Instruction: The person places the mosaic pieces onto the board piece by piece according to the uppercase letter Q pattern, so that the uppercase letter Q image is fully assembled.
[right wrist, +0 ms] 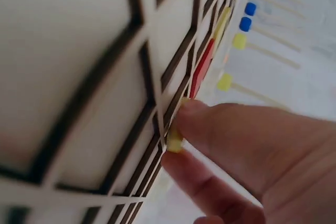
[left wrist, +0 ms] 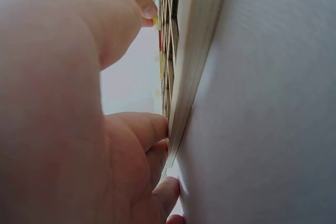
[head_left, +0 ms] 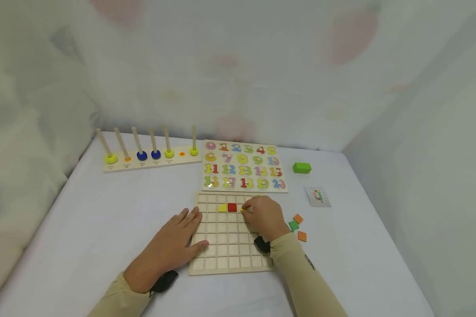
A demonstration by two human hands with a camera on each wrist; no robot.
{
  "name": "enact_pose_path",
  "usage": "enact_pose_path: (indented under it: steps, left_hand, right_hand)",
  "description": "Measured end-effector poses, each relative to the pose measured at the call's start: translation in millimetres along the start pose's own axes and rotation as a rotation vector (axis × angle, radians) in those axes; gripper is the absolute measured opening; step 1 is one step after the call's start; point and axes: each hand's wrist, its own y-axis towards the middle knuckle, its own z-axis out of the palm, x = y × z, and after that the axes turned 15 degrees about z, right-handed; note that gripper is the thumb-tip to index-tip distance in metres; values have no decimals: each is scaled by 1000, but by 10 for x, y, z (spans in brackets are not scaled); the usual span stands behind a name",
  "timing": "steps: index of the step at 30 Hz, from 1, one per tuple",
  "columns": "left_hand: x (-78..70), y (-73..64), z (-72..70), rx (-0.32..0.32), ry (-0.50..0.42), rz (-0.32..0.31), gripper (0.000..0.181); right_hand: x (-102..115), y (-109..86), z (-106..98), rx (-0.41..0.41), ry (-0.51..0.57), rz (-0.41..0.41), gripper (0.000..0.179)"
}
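Note:
A wooden grid board (head_left: pixel 222 240) lies flat on the table, with a yellow tile (head_left: pixel 222 208) and a red tile (head_left: pixel 232 207) side by side in its second row. My right hand (head_left: pixel 265 215) pinches a small yellow tile (right wrist: pixel 175 139) between thumb and index finger, right at the grid cell to the right of the red one. My left hand (head_left: pixel 174 240) rests on the board's left edge with fingers spread, thumb on the rim. In the left wrist view its fingertips (left wrist: pixel 160 127) touch the board's side.
Behind the board lies a number puzzle (head_left: pixel 243 166), with a peg stand (head_left: pixel 154 164) bearing coloured rings to its left. To the right are a green block (head_left: pixel 302 167), a small pattern card (head_left: pixel 317 197), and loose tiles, among them an orange tile (head_left: pixel 302 236) and a green tile (head_left: pixel 294 225).

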Motion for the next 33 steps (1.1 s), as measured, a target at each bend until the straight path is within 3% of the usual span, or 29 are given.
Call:
enact_pose_path:
  steps: [7,12,20,29,33]
  left_hand:
    - [-31,64,-15,29,9,-3,87]
    - [-25,65,-24,34,3,-10,88]
    - [-2,35,6,22,3,-32,88]
    - [-22,22,-11,4,6,-29,87]
    - [-31,26,-26,4,-2,-26,86]
  right_hand:
    - [-41,60,18,10,22,-83,9]
    - [-44,76,53,1,39,-75,9]
    - [89,86,80,-115,-151,-98,7]
    - [218,121,42,-101,-230,24,19]
    - [258,124,28,-89,-229,5,38]
